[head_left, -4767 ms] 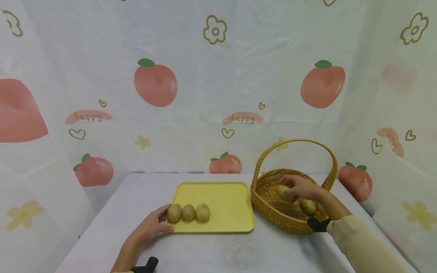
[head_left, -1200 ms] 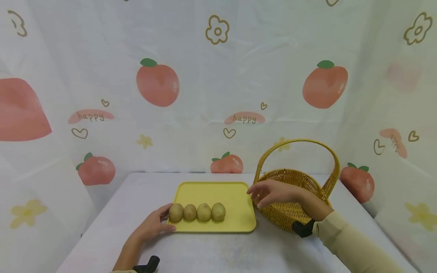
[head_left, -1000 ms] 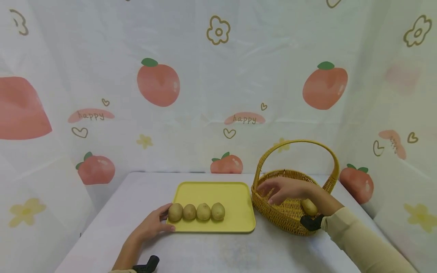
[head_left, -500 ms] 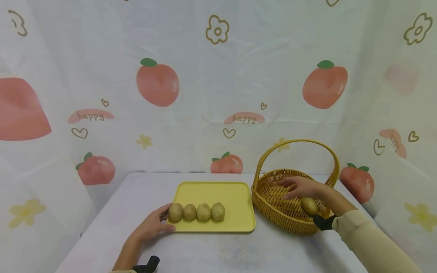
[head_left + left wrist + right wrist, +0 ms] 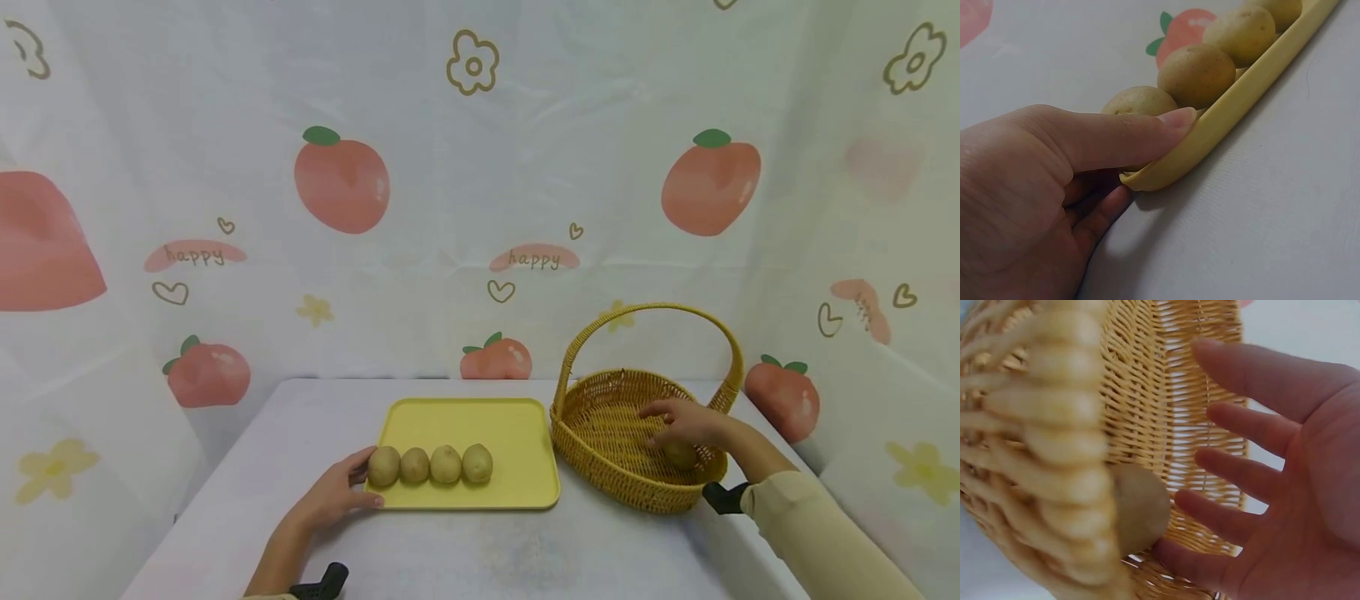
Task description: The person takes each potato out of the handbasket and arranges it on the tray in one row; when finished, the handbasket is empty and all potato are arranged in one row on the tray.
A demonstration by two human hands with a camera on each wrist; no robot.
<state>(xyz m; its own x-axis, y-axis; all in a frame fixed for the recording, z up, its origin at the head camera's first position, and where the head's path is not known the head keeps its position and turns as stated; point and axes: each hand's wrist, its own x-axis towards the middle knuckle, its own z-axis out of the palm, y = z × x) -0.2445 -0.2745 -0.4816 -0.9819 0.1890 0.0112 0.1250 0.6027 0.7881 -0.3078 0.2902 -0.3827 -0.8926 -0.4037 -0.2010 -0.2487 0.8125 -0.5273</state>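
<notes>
My left hand (image 5: pixel 330 493) holds the front left corner of a yellow tray (image 5: pixel 517 450); in the left wrist view its thumb (image 5: pixel 1175 119) lies over the rim and its fingers are at the outer side. Several potatoes (image 5: pixel 446 464) stand in a row along the tray's front left part. Inside a wicker basket (image 5: pixel 622 479), my right hand (image 5: pixel 693 423) hovers over a single potato (image 5: pixel 681 455), partly covering it. The right wrist view shows the fingers spread and holding nothing, the little fingertip right at that potato (image 5: pixel 1141 509).
The basket's tall arched handle (image 5: pixel 652 307) rises above the right forearm. A white cloth covers the table (image 5: pixel 450 554), and a printed white curtain (image 5: pixel 420 317) surrounds it at the back and sides. Black wrist straps (image 5: pixel 723 497) sit on both arms.
Earlier my right hand held a potato in the basket; since then one more stands at the row's right end. The empty right hand has moved back right into the basket. The left hand stays put.
</notes>
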